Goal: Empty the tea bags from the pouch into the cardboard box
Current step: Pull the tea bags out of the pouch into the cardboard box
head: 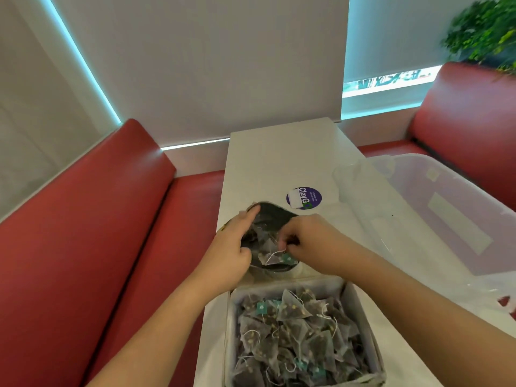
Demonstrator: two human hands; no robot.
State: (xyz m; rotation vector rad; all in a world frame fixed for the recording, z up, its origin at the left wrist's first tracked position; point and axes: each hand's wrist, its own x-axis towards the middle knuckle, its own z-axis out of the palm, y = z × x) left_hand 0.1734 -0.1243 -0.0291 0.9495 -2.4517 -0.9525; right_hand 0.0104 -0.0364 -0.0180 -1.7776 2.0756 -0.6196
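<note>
A dark pouch (pixel 269 219) lies open on the white table (pixel 279 163), just beyond the cardboard box (pixel 360 308). My left hand (pixel 231 250) grips the pouch's left edge and holds its mouth open. My right hand (pixel 312 241) reaches into the mouth and pinches a pyramid tea bag (pixel 272 256) with a white string and a teal tag. The box, near the table's front edge, holds several pyramid tea bags (pixel 293 331) piled loosely with strings and teal tags.
A large clear plastic tub (pixel 418 208) stands on the right of the table. A round purple sticker (pixel 304 197) lies behind the pouch. Red bench seats (pixel 97 233) flank the table on the left and at the far right.
</note>
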